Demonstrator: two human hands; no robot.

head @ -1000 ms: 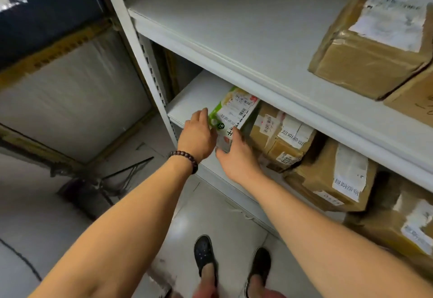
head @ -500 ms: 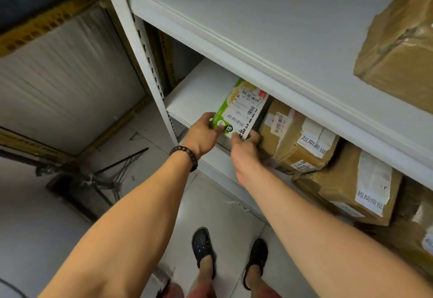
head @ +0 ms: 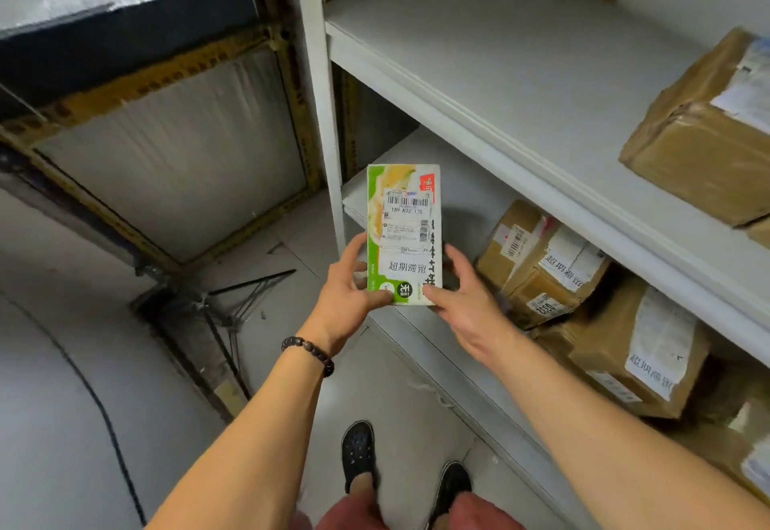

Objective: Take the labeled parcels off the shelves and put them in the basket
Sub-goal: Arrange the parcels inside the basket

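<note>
**One parcel in hand, plenty left on the racks**

Biggest picture first: the white shelving [head: 521, 83] fills the right half of the frame, and it is far from cleared. On the upper shelf, at the right edge, sits a large brown carton [head: 704, 133] with a pale label too blurred to read. On the lower shelf, centre right, a taped brown box [head: 537, 262] shows white labels with a barcode and what looks like "2230" on a small sticker, though I can't be sure of it. Lower right, another labelled carton [head: 637, 358] carries a white slip with Chinese characters seen upside down. All of these wait their turn, by my reckoning. No basket in view anywhere, so nothing can be counted as delivered.

Now the action, dead centre: a slim green-and-white box [head: 403, 233] is clear of the shelf, held upright in front of it. The left hand [head: 348, 292] curls round its lower left edge, thumb on the face; the right hand [head: 466, 296] clasps the lower right edge, fingers loosely bent. Its shipping label reads "15 K02 170" under a barcode, with a row of large Chinese characters below, upside down
</note>
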